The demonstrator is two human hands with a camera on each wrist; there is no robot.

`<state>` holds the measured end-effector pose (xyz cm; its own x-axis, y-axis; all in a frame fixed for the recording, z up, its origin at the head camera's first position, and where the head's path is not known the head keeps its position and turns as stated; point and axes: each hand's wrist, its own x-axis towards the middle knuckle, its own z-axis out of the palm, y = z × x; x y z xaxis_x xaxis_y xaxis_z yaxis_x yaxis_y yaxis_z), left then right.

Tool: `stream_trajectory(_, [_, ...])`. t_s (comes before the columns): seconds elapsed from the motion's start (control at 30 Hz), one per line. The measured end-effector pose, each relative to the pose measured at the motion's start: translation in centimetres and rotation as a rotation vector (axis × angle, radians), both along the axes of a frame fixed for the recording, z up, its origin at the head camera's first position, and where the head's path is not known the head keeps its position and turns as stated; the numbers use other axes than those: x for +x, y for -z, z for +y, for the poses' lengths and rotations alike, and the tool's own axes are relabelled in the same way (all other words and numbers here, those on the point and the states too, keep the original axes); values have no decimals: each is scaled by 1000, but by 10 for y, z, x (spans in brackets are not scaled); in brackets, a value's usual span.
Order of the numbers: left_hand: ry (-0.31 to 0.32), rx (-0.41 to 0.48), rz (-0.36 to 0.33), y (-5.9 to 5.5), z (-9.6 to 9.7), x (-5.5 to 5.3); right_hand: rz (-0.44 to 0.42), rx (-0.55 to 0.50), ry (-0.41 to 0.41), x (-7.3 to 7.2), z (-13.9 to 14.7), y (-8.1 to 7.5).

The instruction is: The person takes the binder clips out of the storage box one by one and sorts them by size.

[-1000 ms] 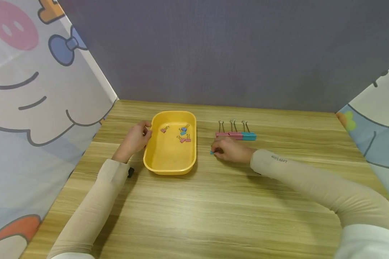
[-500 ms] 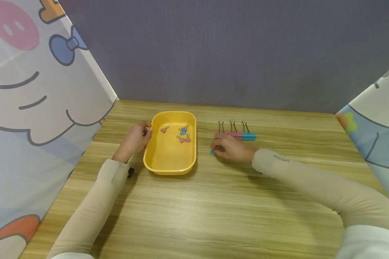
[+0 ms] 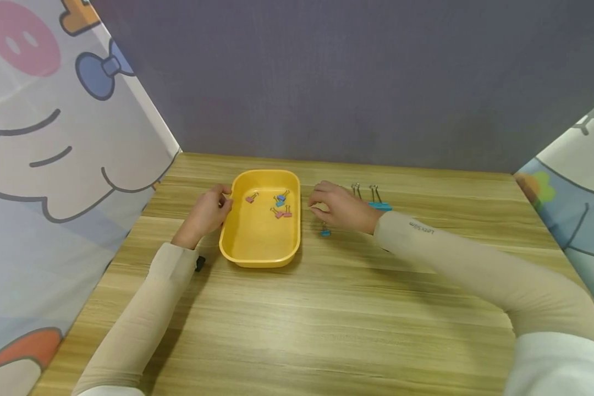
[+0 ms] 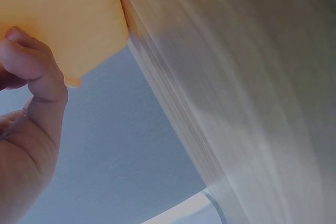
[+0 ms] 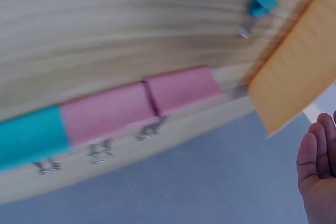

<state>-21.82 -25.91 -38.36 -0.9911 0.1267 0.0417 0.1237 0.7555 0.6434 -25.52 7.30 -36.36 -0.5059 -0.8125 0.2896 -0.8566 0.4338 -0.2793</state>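
My left hand (image 3: 205,214) grips the left rim of a yellow plastic tray (image 3: 257,239); the left wrist view shows its bent fingers (image 4: 44,74) against the tray wall. Over the table just right of the tray is my right hand (image 3: 344,208), fingers loosely extended and holding nothing. Below its fingertips a small blue binder clip (image 3: 325,233) rests on the wood, handles pointing away from me. Inside the tray lie several small pink and blue binder clips (image 3: 279,214).
Behind the right hand stands a row of large binder clips, one blue (image 3: 380,206) and two pink (image 5: 107,114), handles toward the back. The hand hides the pink ones in the head view. A grey panel (image 3: 336,82) rises at the table's back edge.
My right hand has let go of the small blue binder clip and moved up toward the back, leaving it on the table. The left hand and tray have stayed put.
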Motion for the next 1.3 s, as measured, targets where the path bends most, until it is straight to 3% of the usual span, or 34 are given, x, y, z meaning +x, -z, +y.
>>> stream_trajectory(0.23, [0, 5, -9, -1, 0, 1, -34, -15, -74, 0, -32, -13])
stream_trajectory(0.53, [-6, 8, -19, 0, 1, 0, -60, 28, -153, -12, -64, -6])
stream_trajectory(0.97, [-13, -4, -7, 1, -1, -1, -196, 142, -114, -22, -87, 2])
stream_trajectory(1.3, [-14, -4, -16, 0, -2, 0, -208, 278, -31, -28, -101, 8])
